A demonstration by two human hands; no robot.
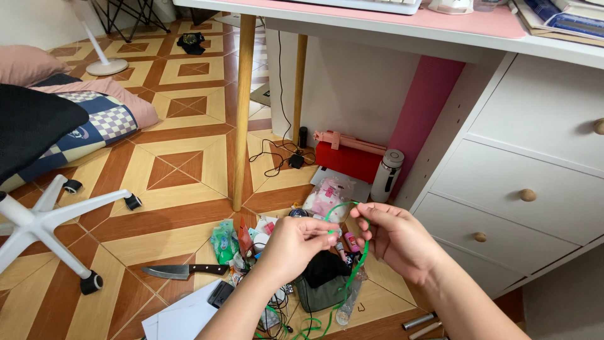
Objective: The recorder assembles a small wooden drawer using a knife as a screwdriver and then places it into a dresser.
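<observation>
both hands (pixel 352 236) pinch green ribbon (pixel 358 264) above seemingly crowded floor clutter (pixel 251 242).

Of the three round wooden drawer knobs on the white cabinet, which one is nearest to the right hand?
The lowest knob, on the bottom drawer; it is nearest the right hand, while the other two sit higher and further right.

green ribbon's (pixel 352 267) lower end behind the wrist, floor clutter (pixel 251 242) indistinct

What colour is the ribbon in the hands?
Green ribbon, seen best in the head view.
</observation>
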